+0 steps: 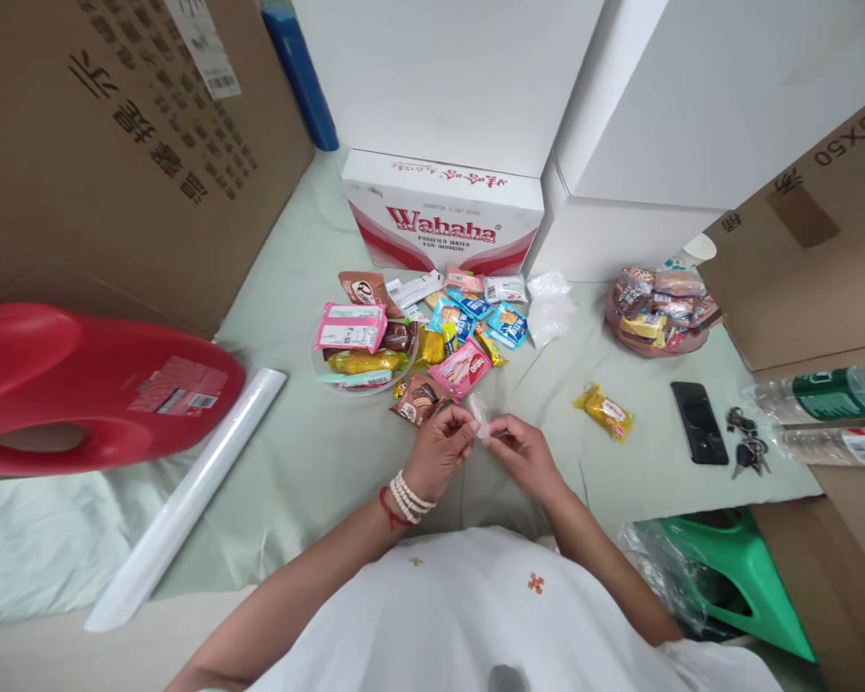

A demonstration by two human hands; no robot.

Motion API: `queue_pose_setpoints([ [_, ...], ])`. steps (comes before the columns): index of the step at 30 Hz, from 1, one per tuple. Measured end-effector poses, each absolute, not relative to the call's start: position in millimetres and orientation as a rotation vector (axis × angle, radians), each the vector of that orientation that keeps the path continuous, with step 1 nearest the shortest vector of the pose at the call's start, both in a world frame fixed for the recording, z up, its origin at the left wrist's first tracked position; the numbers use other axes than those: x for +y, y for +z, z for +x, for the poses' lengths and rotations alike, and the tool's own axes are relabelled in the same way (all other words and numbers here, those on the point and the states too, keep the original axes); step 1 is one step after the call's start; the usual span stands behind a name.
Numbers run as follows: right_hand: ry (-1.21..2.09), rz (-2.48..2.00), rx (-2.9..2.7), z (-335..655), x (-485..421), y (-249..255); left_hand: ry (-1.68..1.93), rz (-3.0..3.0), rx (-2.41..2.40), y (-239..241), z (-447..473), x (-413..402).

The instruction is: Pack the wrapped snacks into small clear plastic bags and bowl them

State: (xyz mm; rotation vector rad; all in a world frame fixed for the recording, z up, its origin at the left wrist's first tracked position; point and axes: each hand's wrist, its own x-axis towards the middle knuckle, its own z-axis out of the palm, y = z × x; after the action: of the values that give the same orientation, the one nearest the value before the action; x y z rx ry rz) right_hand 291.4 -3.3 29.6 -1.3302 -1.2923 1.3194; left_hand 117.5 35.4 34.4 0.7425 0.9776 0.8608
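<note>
Between my two hands is a small clear plastic bag (pixel 480 411), pinched from both sides just above the cloth. My left hand (pixel 445 444), with beads at the wrist, grips its left edge between thumb and finger. On the other side, my right hand (pixel 520 452) pinches the bag's right edge. Just beyond them lie a pink snack packet (pixel 462 368) and a brown snack packet (pixel 419 400). Blue cracker packets (pixel 453 317) and a pile of clear bags (pixel 550 308) are farther back. A clear bowl (pixel 317 363) full of snacks stands to the left.
A pinkish bowl (pixel 615 338) of snacks stands at the right. Nearby lie a yellow packet (pixel 605 411), a phone (pixel 699 423), keys (pixel 750 450) and plastic bottles (pixel 832 396). A Wahaba-style printed white carton (pixel 443 216) blocks the back; a red jug (pixel 101 384) and white roll (pixel 187 500) are left.
</note>
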Motion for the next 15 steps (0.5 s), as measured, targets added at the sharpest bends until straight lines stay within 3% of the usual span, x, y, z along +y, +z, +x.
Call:
queue_pose_setpoints([
  [8, 1.599, -1.210, -0.729, 322, 3, 39, 0.665, 0.690, 0.785, 32, 75, 37],
  [15, 1.503, -1.361, -0.637, 335, 8, 50, 0.809, 0.822, 0.805, 28, 54, 35],
])
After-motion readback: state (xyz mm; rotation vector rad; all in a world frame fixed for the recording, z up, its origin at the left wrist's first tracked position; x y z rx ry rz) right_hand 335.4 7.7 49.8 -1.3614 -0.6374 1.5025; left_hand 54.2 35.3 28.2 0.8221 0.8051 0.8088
